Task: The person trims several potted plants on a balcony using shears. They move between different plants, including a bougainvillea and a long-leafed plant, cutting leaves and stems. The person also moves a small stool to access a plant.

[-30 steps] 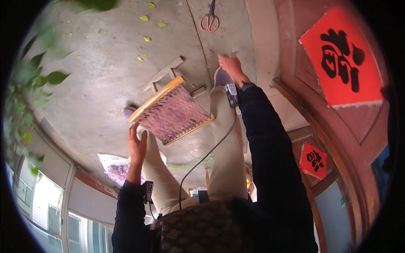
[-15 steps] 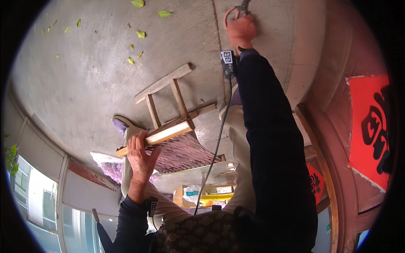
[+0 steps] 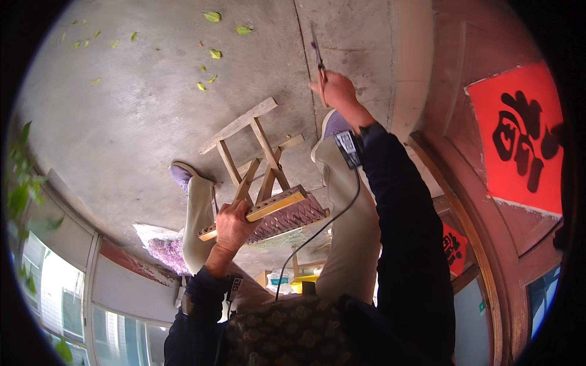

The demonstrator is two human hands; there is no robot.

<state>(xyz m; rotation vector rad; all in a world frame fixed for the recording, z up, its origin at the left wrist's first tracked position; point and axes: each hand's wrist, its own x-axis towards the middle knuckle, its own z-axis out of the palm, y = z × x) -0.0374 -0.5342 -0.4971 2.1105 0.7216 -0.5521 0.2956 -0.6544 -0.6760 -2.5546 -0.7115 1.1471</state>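
A wooden folding stool [image 3: 278,206] with a purple-brown woven seat [image 3: 293,224] is tilted between my knees, its crossed legs pointing away from me. My left hand [image 3: 234,226] is closed around the near seat rail, towards its left end. A row of dark spots runs along the rail's upper side. Out over the concrete at the upper right, my right hand [image 3: 339,93] is closed on a pair of scissors [image 3: 320,66] with reddish handles. The blades point away from me, and a small dark purple bit shows beside them. The scissors are well apart from the stool.
A purple heap [image 3: 168,253] lies on white sheeting at the left. Green leaves [image 3: 215,54] are scattered over the concrete floor. A black cable [image 3: 317,233] hangs across my right leg. On the right stands a reddish door [image 3: 476,201] bearing red paper [image 3: 519,137].
My right hand has drawn back towards me with the scissors, whose blades now show. The stool has tipped, showing its crossed legs more, and my left hand has wrapped round the rail.
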